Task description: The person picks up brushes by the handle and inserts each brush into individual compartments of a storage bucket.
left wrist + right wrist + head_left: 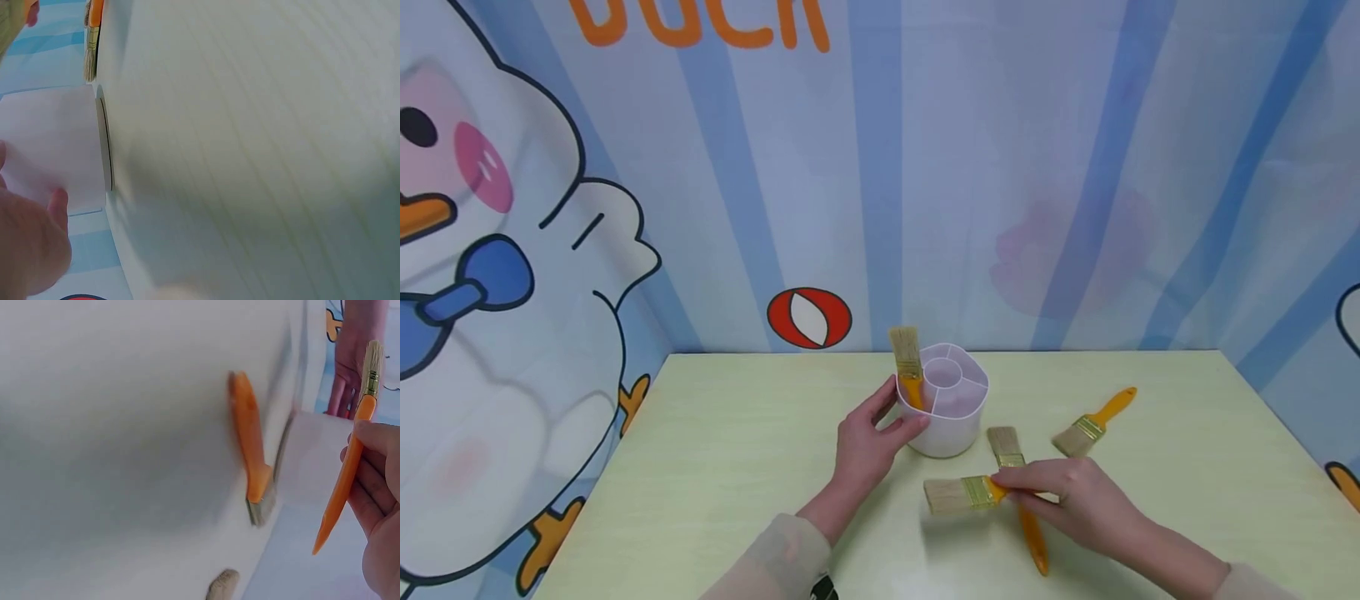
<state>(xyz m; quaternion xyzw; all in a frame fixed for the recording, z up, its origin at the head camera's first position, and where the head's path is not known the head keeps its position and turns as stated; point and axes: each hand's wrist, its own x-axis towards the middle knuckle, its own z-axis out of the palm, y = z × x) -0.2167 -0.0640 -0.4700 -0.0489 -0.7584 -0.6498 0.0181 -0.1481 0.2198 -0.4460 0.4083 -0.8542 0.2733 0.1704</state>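
A white round divided organizer [951, 437] stands on the table, with a ring in its middle and compartments around it. My left hand [871, 442] grips its left side, thumb at the front; the far fingers are partly hidden behind it. One paintbrush [907, 358] stands bristles up in the organizer's left compartment. My right hand [1078, 500] pinches a second paintbrush [957, 495] by its orange handle, above the table and in front of the organizer, its bristles pointing left. In the right wrist view, this brush's handle [342, 481] runs between thumb and fingers.
Beneath the held brush another paintbrush [1033, 542] lies on the pale table [737, 467], its bristles toward the organizer. Farther right lies one more paintbrush [1111, 407], handle pointing away. A striped backdrop [962, 167] with a duck picture rises behind the table's back edge.
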